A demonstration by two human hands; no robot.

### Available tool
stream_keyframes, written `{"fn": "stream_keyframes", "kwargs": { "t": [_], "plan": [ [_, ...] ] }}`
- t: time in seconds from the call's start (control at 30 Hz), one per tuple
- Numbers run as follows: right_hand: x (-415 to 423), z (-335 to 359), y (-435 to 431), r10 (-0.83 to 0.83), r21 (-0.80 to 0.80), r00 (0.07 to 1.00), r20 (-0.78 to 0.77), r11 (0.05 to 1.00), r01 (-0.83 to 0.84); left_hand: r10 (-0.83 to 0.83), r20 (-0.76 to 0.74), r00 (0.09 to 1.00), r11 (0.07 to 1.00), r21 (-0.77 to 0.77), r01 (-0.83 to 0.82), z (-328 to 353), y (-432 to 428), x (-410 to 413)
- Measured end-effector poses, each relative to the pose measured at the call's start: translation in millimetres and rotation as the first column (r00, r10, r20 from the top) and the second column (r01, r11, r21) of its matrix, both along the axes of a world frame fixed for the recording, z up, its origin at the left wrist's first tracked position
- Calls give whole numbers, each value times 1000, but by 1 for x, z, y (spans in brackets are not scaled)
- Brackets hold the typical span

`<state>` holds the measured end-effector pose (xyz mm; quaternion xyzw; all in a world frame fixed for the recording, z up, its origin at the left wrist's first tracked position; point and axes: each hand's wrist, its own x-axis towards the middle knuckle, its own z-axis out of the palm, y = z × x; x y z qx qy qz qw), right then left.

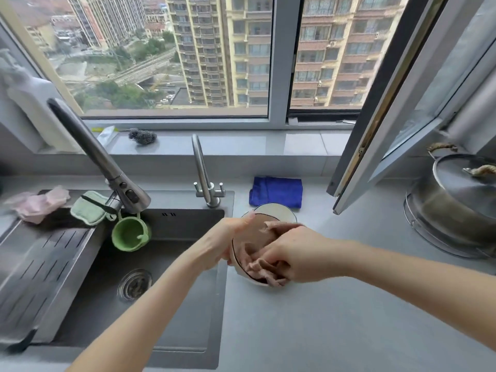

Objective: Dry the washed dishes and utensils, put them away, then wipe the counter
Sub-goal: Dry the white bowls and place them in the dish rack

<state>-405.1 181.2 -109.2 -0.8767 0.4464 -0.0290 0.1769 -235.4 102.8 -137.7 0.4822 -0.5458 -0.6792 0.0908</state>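
My left hand [228, 238] grips the left rim of a white bowl [253, 232] with a dark edge line, tilted on its side above the grey counter [335, 318]. My right hand [292, 255] presses a pinkish-brown cloth [261, 267] into the bowl, fingers curled round the cloth. Behind it a second white bowl [277, 212] stands on the counter, partly hidden. A folded blue cloth [276, 193] lies further back by the wall.
The steel sink [150, 304] lies to the left with a ribbed drain tray [35, 264], a green cup [128, 234], a green sponge [88, 206] and a pink cloth [40, 204]. Two taps [206, 178] rise behind it. A lidded steel pot [456, 205] stands at the right under an open window sash [381, 146].
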Motion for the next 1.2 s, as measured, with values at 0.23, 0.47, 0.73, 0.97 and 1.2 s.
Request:
{"fn": "stream_keyframes", "kwargs": {
  "t": [0.23, 0.47, 0.73, 0.97, 1.2],
  "plan": [
    [0, 29, 23, -267, -68, 800, 538, 932, 357, -4, -112, 994, 999, 38, 8, -20, 0, 1],
    [2, 30, 28, -298, -502, 880, 371, 733, 460, -9, -226, 974, 997, 72, 26, -11, -5, 4],
    [21, 2, 28, -173, -190, 976, -133, 971, 146, 11, -316, 949, 997, -66, -33, 8, 3, -5],
    [22, 33, 45, -131, 422, 988, 80, 903, 86, -60, -120, 991, 988, 137, 77, 12, 15, 6],
    [6, 20, 50, 42, -161, 954, -298, 983, -94, 46, -110, 993, 997, 71, -39, 8, 27, -11]
  ]
}}
